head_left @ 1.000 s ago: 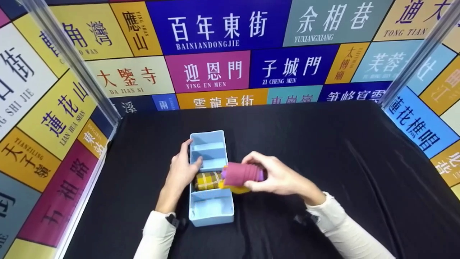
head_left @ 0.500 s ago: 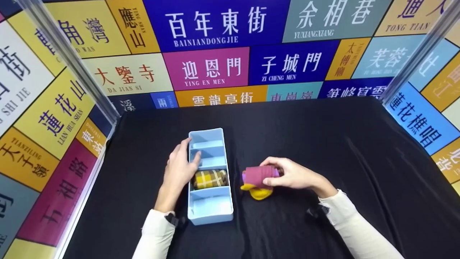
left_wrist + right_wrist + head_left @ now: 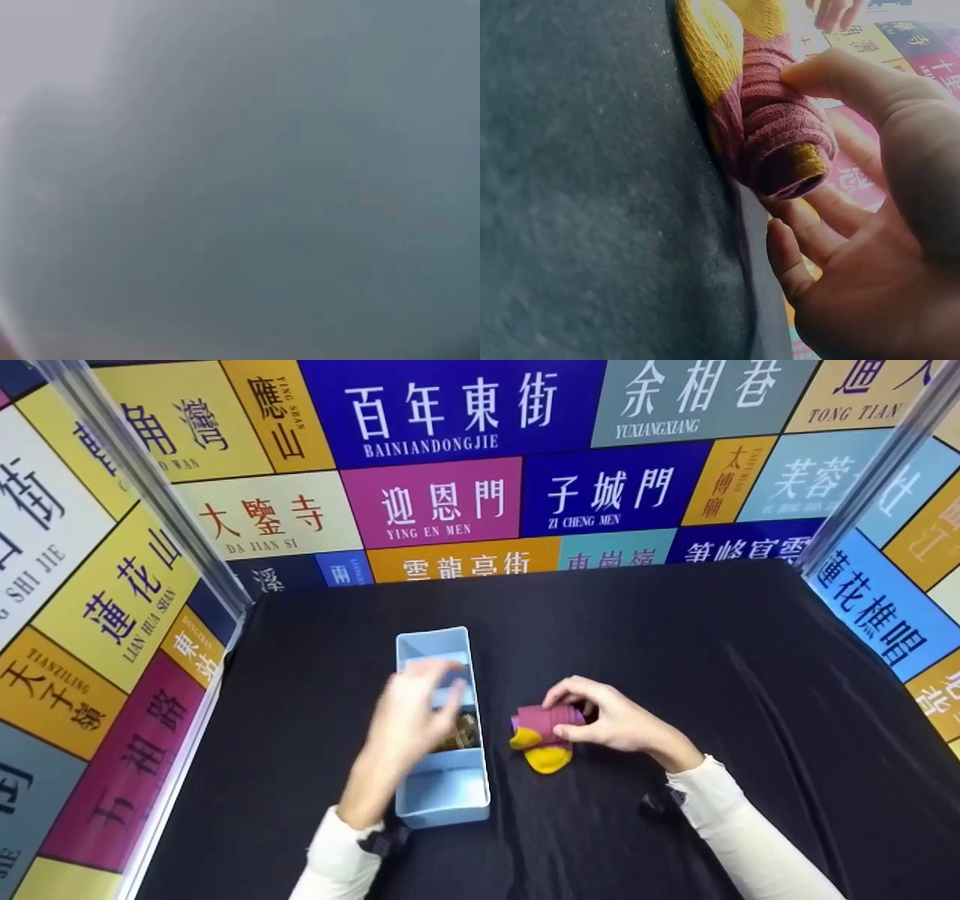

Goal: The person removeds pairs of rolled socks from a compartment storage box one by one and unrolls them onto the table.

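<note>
My right hand [image 3: 615, 716] holds a rolled pair of maroon socks [image 3: 553, 718] with yellow ends, low over the black cloth right of the box. In the right wrist view the thumb lies on the ribbed knit of the roll, with the fingers on its other side. My left hand [image 3: 409, 720], blurred by motion, hangs over the light-blue divided box [image 3: 442, 802], its fingers loosely bent and nothing between them. It partly hides a yellow-and-brown plaid roll [image 3: 461, 733] in one compartment. The left wrist view is only a grey-teal blur.
A black cloth [image 3: 675, 660] with a few creases covers the table. Panels of coloured signs [image 3: 442, 502] rise at the back and sides, with clear upright posts [image 3: 172, 502] at the corners.
The right hand has drawn the socks rightward from over the box and lowered them towards the cloth. The left hand has let go of the box's left wall and moved over it.
</note>
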### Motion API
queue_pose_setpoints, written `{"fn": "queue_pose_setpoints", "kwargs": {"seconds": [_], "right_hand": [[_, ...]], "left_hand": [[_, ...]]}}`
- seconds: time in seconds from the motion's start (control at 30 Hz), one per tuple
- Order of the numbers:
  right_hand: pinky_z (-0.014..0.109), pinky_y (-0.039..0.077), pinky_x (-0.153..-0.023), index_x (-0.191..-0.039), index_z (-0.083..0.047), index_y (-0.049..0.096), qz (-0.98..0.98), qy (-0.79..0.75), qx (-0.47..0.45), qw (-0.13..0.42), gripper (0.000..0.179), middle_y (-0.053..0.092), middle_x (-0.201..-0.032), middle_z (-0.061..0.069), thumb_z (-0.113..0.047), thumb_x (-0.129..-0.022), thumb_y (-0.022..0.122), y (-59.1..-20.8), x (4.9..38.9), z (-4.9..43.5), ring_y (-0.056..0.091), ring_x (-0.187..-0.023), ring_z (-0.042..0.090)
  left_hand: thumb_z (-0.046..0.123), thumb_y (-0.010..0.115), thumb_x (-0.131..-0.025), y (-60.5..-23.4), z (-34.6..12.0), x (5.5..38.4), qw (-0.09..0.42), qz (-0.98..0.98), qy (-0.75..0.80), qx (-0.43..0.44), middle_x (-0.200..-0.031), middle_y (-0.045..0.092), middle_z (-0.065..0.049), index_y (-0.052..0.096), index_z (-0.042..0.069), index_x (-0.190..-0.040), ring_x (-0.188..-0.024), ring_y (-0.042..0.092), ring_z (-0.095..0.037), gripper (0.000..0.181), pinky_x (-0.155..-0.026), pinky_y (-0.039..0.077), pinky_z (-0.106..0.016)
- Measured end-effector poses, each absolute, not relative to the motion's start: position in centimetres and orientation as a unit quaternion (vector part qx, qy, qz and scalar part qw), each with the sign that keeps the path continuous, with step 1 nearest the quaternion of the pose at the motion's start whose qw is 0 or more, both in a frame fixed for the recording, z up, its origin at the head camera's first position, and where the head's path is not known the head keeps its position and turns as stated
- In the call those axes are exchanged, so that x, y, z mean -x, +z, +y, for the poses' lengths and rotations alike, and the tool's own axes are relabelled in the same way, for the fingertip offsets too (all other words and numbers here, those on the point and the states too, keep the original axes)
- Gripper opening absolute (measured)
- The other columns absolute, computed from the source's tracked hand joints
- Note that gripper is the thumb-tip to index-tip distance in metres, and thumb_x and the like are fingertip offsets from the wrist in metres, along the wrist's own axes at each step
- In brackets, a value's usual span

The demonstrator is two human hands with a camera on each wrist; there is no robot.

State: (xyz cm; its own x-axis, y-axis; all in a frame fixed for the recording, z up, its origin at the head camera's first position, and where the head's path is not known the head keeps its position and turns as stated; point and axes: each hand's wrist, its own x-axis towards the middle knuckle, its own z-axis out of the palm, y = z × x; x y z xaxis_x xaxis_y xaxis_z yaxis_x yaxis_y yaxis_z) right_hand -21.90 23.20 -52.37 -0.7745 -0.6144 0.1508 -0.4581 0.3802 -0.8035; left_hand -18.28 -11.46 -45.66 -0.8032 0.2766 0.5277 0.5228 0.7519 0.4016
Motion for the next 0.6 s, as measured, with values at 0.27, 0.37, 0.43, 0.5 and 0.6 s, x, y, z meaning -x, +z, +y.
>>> {"fn": "queue_pose_setpoints", "kwargs": {"seconds": [0.27, 0.37, 0.43, 0.5, 0.6], "right_hand": [[0.032, 0.055, -0.078, -0.124, -0.024, 0.074, 0.833, -0.439, 0.328, 0.078, 0.028, 0.075, -0.113, -0.003, -0.023, -0.097, 0.082, -52.2, 21.9, 23.5, 0.069, -0.097, 0.017], [0.029, 0.056, -0.080, -0.126, -0.022, 0.074, 0.834, -0.437, 0.327, 0.078, 0.027, 0.074, -0.118, -0.002, -0.024, -0.100, 0.080, -52.1, 21.8, 23.5, 0.067, -0.098, 0.017], [0.029, 0.058, -0.084, -0.127, -0.022, 0.075, 0.835, -0.435, 0.328, 0.074, 0.028, 0.073, -0.125, -0.001, -0.026, -0.100, 0.080, -52.0, 21.8, 23.4, 0.067, -0.105, 0.018], [0.029, 0.059, -0.087, -0.128, -0.022, 0.076, 0.836, -0.433, 0.330, 0.069, 0.033, 0.071, -0.130, -0.001, -0.029, -0.096, 0.084, -51.9, 21.7, 23.3, 0.066, -0.111, 0.019], [0.030, 0.057, -0.090, -0.128, -0.023, 0.076, 0.841, -0.422, 0.333, 0.060, 0.041, 0.071, -0.129, -0.003, -0.032, -0.090, 0.090, -51.8, 21.7, 23.2, 0.066, -0.113, 0.019]], "left_hand": [[0.031, 0.071, -0.103, -46.1, -6.1, 14.6, 0.118, -0.913, -0.194, 0.340, -0.101, 0.079, 0.005, 0.082, 0.021, -0.109, -0.093, 0.075, -0.017, 0.015, -0.081, 0.062, -0.035], [0.032, 0.072, -0.102, -47.2, -4.9, 14.1, 0.097, -0.913, -0.155, 0.364, -0.102, 0.080, 0.006, 0.083, 0.021, -0.110, -0.093, 0.076, -0.018, 0.018, -0.080, 0.059, -0.038], [0.033, 0.072, -0.101, -48.0, -4.4, 13.9, 0.092, -0.915, -0.126, 0.373, -0.105, 0.081, 0.006, 0.083, 0.021, -0.110, -0.094, 0.077, -0.018, 0.019, -0.083, 0.057, -0.039], [0.035, 0.073, -0.101, -48.5, -4.0, 13.7, 0.095, -0.915, -0.097, 0.379, -0.108, 0.081, 0.007, 0.082, 0.021, -0.112, -0.095, 0.078, -0.018, 0.020, -0.087, 0.055, -0.039], [0.037, 0.073, -0.100, -48.9, -3.7, 13.4, 0.101, -0.915, -0.067, 0.384, -0.112, 0.080, 0.006, 0.081, 0.021, -0.113, -0.097, 0.078, -0.018, 0.022, -0.093, 0.054, -0.039]]}}
